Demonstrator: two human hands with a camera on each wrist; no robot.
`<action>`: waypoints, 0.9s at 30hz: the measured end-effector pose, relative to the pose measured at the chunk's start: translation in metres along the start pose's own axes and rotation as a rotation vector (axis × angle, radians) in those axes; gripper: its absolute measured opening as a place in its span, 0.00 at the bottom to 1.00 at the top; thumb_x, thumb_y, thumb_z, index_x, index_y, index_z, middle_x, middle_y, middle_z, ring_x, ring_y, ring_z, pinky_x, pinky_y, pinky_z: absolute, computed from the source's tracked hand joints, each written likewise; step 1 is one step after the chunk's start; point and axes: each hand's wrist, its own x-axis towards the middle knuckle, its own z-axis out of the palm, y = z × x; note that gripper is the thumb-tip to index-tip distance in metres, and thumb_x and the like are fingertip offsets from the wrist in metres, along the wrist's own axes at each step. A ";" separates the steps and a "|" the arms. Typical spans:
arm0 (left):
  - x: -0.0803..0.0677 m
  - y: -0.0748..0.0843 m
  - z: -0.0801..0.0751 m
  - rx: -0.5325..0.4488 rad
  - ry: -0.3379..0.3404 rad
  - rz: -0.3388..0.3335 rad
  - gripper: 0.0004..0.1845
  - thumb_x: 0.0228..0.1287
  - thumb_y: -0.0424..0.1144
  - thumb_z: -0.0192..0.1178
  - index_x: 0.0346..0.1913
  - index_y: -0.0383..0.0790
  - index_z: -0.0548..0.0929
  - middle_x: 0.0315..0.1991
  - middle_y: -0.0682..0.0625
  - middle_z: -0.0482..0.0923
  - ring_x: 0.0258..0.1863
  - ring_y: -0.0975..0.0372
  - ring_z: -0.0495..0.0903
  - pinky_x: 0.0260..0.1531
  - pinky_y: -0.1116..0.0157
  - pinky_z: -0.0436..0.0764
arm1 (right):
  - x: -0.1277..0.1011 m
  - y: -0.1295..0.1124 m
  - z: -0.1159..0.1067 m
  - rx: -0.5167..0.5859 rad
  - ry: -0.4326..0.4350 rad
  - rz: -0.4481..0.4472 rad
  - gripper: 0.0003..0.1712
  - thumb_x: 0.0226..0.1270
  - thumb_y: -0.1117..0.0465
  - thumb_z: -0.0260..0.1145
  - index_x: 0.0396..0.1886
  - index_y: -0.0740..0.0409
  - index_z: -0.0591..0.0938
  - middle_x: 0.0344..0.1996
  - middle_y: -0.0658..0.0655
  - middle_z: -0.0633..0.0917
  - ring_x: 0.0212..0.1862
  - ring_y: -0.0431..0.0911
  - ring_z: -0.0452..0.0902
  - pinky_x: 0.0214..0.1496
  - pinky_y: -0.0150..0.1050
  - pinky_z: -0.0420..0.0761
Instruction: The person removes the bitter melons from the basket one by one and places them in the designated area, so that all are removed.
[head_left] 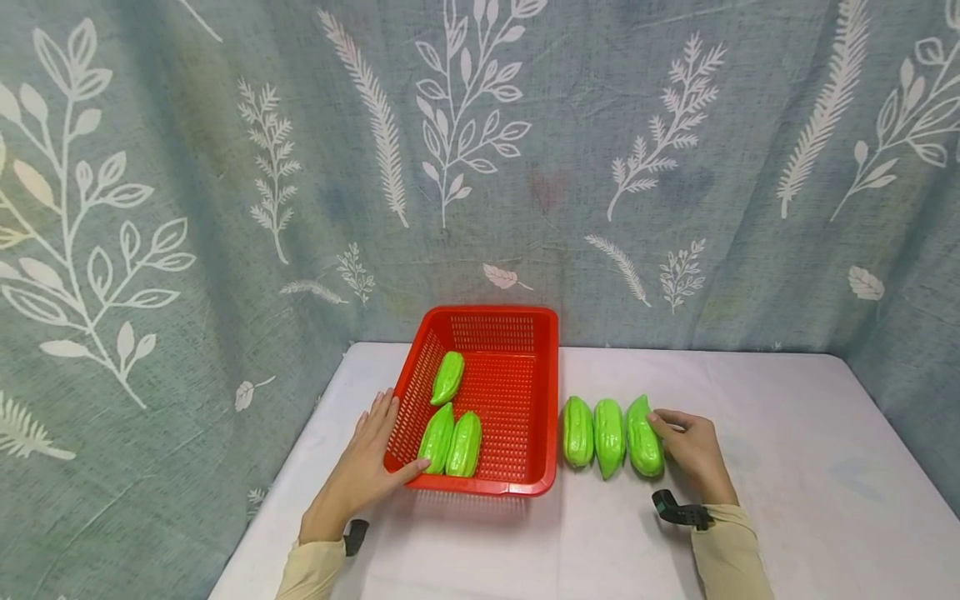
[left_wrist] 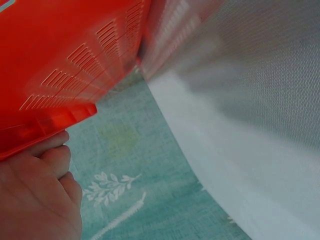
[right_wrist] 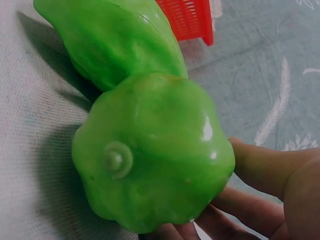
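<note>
My right hand [head_left: 693, 450] grips the rightmost of three green, ribbed, pointed vegetables [head_left: 643, 440] lying in a row on the table. The right wrist view looks at the blunt, knobbed end of this ribbed vegetable [right_wrist: 155, 155], thumb against its side and fingers curling behind it. Touching it there is a neighbouring one [right_wrist: 117, 42]. On the left, my left hand [head_left: 363, 467] rests on the rim of a red plastic basket [head_left: 546, 400], fingers spread along the side and thumb over the front corner. Three more such vegetables [head_left: 463, 446] lie along the basket's left side.
A white cloth [head_left: 810, 467] covers the table. Behind it and at its sides hangs a blue-green curtain [head_left: 570, 183] with white leaf prints. The basket stands left of the row, its right wall close to the nearest vegetable [head_left: 577, 432].
</note>
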 end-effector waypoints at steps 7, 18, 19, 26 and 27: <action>0.000 0.001 0.000 -0.002 -0.005 -0.003 0.62 0.58 0.71 0.64 0.84 0.37 0.49 0.86 0.44 0.42 0.86 0.48 0.41 0.82 0.40 0.49 | -0.001 -0.001 0.001 -0.018 -0.010 0.010 0.34 0.79 0.47 0.59 0.71 0.69 0.75 0.68 0.73 0.76 0.63 0.59 0.79 0.48 0.33 0.81; -0.001 0.001 -0.001 -0.003 0.003 0.017 0.62 0.58 0.69 0.65 0.83 0.35 0.49 0.86 0.42 0.43 0.86 0.47 0.43 0.81 0.39 0.51 | -0.004 -0.005 0.000 -0.008 -0.038 0.024 0.36 0.80 0.46 0.57 0.73 0.70 0.71 0.73 0.75 0.69 0.74 0.67 0.67 0.73 0.61 0.74; -0.001 0.001 -0.001 -0.004 0.004 0.019 0.62 0.58 0.69 0.66 0.83 0.35 0.49 0.86 0.42 0.43 0.86 0.47 0.43 0.81 0.39 0.51 | -0.004 -0.005 0.000 -0.009 -0.040 0.022 0.36 0.80 0.46 0.58 0.73 0.70 0.71 0.73 0.75 0.69 0.74 0.67 0.67 0.73 0.61 0.74; 0.000 0.000 0.000 -0.007 0.013 0.026 0.62 0.58 0.69 0.66 0.83 0.35 0.50 0.86 0.41 0.43 0.86 0.46 0.43 0.81 0.39 0.51 | -0.004 -0.005 -0.002 -0.035 -0.049 0.026 0.38 0.80 0.44 0.56 0.73 0.70 0.71 0.74 0.75 0.69 0.75 0.67 0.66 0.72 0.61 0.75; 0.000 0.000 0.000 -0.005 0.015 0.027 0.62 0.59 0.69 0.65 0.83 0.35 0.50 0.86 0.41 0.43 0.86 0.46 0.43 0.80 0.39 0.51 | -0.004 -0.005 -0.003 -0.038 -0.049 0.028 0.38 0.80 0.43 0.56 0.73 0.69 0.71 0.74 0.75 0.69 0.74 0.67 0.68 0.71 0.60 0.76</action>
